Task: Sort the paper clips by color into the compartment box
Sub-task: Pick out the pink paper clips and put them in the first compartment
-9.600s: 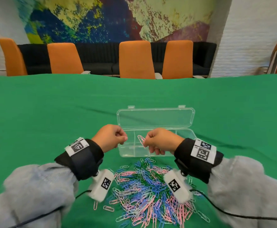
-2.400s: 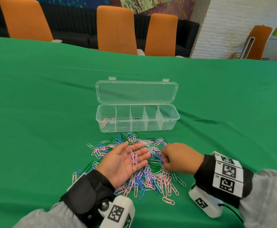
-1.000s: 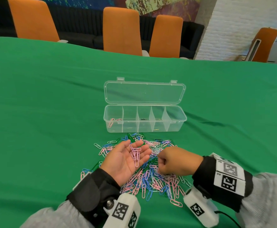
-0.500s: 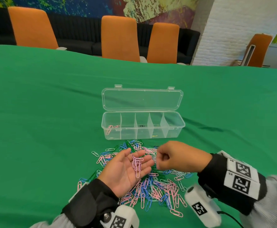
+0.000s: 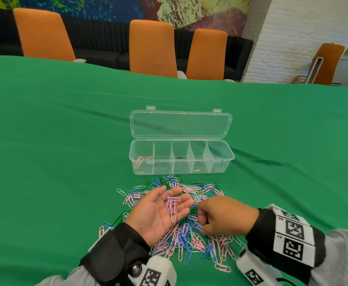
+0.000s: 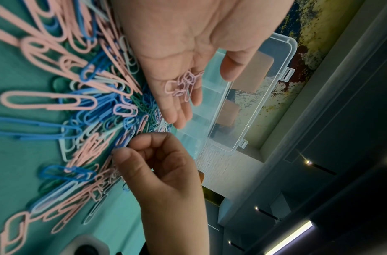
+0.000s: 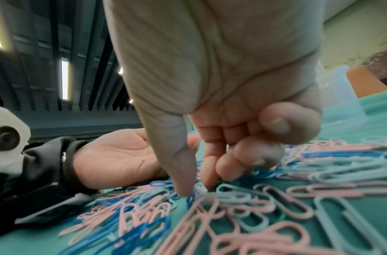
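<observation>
Our left hand (image 5: 158, 211) lies palm up and flat, its grip fully open, carrying a small bunch of pink paper clips (image 5: 171, 204) on the fingers, same as half a second ago. Right hand (image 5: 224, 216) has dropped back from mid-air onto the mixed clip pile (image 5: 189, 240) on the green surface (image 5: 65, 141); grip curled, thumb and forefinger closing at a clip, can't tell if caught. Compartment box (image 5: 181, 168) sits open beyond, pink clips in leftmost compartment. Pink round continues.
</observation>
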`<state>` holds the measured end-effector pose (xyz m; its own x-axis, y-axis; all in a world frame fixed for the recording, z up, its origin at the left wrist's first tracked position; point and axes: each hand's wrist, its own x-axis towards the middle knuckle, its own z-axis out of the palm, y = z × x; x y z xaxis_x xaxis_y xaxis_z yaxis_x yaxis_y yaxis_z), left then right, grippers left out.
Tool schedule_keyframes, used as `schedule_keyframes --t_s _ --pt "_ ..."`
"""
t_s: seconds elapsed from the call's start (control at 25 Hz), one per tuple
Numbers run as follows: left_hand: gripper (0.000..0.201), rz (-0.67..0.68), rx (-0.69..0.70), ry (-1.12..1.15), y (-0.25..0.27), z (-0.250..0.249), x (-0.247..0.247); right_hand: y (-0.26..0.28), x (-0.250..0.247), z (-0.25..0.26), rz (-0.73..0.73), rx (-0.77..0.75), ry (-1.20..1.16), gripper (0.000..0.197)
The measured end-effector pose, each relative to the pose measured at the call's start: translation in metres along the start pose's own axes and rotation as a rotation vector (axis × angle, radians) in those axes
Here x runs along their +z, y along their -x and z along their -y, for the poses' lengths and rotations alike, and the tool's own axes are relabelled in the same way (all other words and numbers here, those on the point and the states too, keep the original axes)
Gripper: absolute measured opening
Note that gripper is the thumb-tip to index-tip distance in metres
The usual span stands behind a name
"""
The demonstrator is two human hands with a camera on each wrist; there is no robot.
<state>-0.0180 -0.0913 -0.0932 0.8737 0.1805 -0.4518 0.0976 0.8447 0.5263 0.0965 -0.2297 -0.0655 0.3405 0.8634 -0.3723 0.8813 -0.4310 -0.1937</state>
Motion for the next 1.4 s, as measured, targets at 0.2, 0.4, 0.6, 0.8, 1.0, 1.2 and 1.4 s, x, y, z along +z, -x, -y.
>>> schedule_keyframes --t_s 0.2,0.4,0.6,0.8,1.0,1.2,1.4 --pt "0.038 0.021 -0.001 0.006 0.002 0.001 0.001 -0.004 0.003 0.007 -0.007 0.0 0.063 0.027" --pt "0.037 0.048 -0.002 0.003 0.0 0.001 -0.001 0.0 -0.007 0.003 -0.056 0.028 0.028 0.028" --pt "0.045 0.079 0.003 0.008 0.0 0.002 -0.003 0.0 -0.017 -0.009 -0.133 0.093 0.014 0.025" --pt "0.042 0.072 0.004 0.023 -0.002 0.002 -0.005 0.001 -0.023 -0.013 -0.12 0.102 -0.139 0.015" --pt "0.04 0.075 -0.04 -0.001 -0.001 0.002 -0.004 -0.003 -0.029 0.005 -0.297 0.012 -0.408 0.01" --pt "0.045 0.057 -0.014 0.077 -0.003 -0.002 -0.006 -0.001 -0.026 0.009 -0.315 -0.03 -0.344 0.009" --pt "0.043 0.043 0.066 0.133 -0.002 -0.016 -0.01 0.002 -0.011 0.016 -0.008 -0.199 -0.168 0.014"
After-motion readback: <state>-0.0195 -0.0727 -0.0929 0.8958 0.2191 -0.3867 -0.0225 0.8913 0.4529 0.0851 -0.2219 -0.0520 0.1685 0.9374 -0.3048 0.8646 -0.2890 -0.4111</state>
